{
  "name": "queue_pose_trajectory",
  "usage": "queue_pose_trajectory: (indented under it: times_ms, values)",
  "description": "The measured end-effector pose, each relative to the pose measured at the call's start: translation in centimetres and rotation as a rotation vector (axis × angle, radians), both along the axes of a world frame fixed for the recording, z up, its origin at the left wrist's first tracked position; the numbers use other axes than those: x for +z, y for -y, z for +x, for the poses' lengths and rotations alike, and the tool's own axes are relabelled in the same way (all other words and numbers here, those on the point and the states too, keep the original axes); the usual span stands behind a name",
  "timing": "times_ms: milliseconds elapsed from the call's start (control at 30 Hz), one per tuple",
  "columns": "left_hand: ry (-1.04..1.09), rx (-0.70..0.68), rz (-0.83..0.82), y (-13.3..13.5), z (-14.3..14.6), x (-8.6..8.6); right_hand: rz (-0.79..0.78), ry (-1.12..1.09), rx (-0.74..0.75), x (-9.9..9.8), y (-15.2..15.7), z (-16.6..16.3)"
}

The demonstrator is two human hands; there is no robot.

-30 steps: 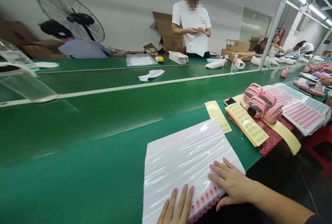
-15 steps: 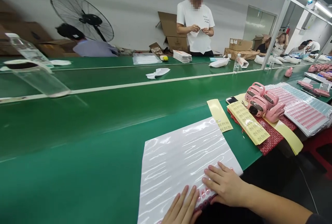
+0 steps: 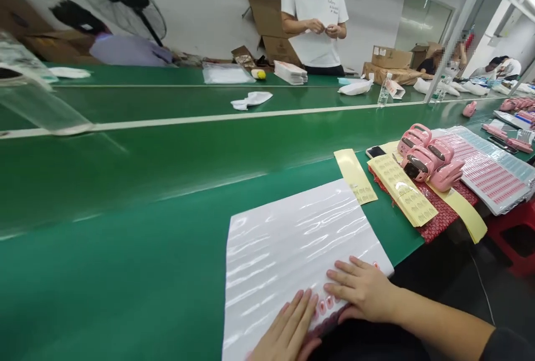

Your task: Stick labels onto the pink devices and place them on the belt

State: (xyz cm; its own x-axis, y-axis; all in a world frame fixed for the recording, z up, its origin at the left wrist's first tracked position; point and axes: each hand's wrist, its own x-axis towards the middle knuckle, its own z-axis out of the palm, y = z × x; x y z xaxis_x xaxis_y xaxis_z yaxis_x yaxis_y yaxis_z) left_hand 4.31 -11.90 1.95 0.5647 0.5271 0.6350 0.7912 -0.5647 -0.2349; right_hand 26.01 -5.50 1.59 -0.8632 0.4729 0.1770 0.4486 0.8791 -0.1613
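Note:
A large glossy white sticker sheet (image 3: 284, 238) lies on the green table at its near edge, with one row of small pink-red stickers (image 3: 328, 303) showing along its near side. My left hand (image 3: 290, 325) rests on the sheet's near edge, fingers stretched out flat. To the right, my right hand (image 3: 363, 291) presses on the same edge with its fingers spread. Both thumbs are low by the curled near edge; whether they reach beneath it I cannot tell. Part of the sticker row is hidden under my hands.
Yellow sticker strips (image 3: 401, 191), pink handheld devices (image 3: 422, 161) and red bubble wrap (image 3: 449, 213) are on the right, beyond them more sticker sheets (image 3: 480, 163). A clear plastic cup (image 3: 50, 107) stands far left. Across the table a person (image 3: 313, 21) handles something small.
The view has tilted down slightly, so the background sits higher. Both hands stay on the sheet's near edge, with only a slight shift of the fingers.

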Motion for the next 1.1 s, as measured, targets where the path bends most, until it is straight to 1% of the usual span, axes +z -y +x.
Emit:
queue_pose_trajectory:
  times_ms: [133, 300, 433, 567, 733, 867, 1000, 1100]
  values:
    - [-0.038, 0.075, -0.085, 1.4, -1.2, 0.9, -0.081, 0.076, -0.017, 0.6, 0.1, 0.6]
    - [-0.023, 0.148, -0.132, 3.2, -2.3, 0.8, -0.029, 0.055, -0.072, 0.1, 0.4, 1.5]
    - [-0.023, 0.153, -0.119, 3.5, -2.0, 0.5, 0.049, -0.007, -0.071, -0.5, 0.5, 1.9]
    - [-0.003, 0.153, -0.125, 3.5, -1.8, 0.5, 0.081, -0.039, -0.062, -0.6, 0.4, 2.0]
    - [0.021, 0.140, -0.219, 4.2, -3.2, 0.8, 0.079, -0.041, -0.071, -0.5, 0.5, 2.1]
    - [0.034, 0.150, -0.249, 4.8, -4.7, 0.7, 0.090, -0.043, -0.085, -0.6, 0.6, 2.2]
    - [0.092, 0.154, -0.246, 5.2, -4.7, 0.1, 0.094, -0.048, -0.086, -0.6, 0.6, 2.1]
    - [0.139, 0.179, -0.235, 5.3, -4.4, -0.2, 0.036, -0.012, -0.079, -0.3, 0.5, 2.1]
